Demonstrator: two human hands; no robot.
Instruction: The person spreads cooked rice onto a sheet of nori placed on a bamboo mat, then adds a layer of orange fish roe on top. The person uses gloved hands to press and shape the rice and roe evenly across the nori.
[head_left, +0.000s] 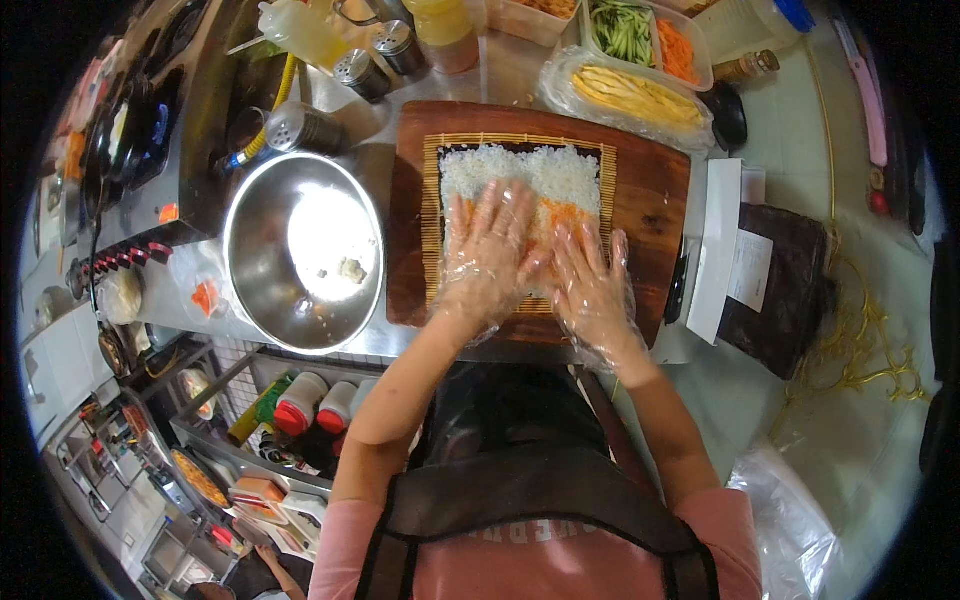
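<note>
My left hand (487, 244), in a clear plastic glove, lies palm down with fingers spread on a layer of white rice (559, 176). Beside it my right hand (592, 281), gloved the same way, presses flat near the lower right of the rice. Orange bits (568, 214) show on the rice between the hands. Dark nori (517, 148) peeks out along the top edge, under the rice. A bamboo rolling mat (609, 180) lies beneath, on a brown wooden board (652, 217). Both palms cover the lower part of the rice. Neither hand grips anything.
Left of the board stands a steel bowl (251, 247) with rice scraps. Behind are shakers (360, 73), a squeeze bottle (304, 34), cucumber strips (622, 34), carrot shreds (677, 51) and wrapped yellow strips (630, 94). A dark package (784, 277) lies right; a lit stove burner (160, 124) is far left.
</note>
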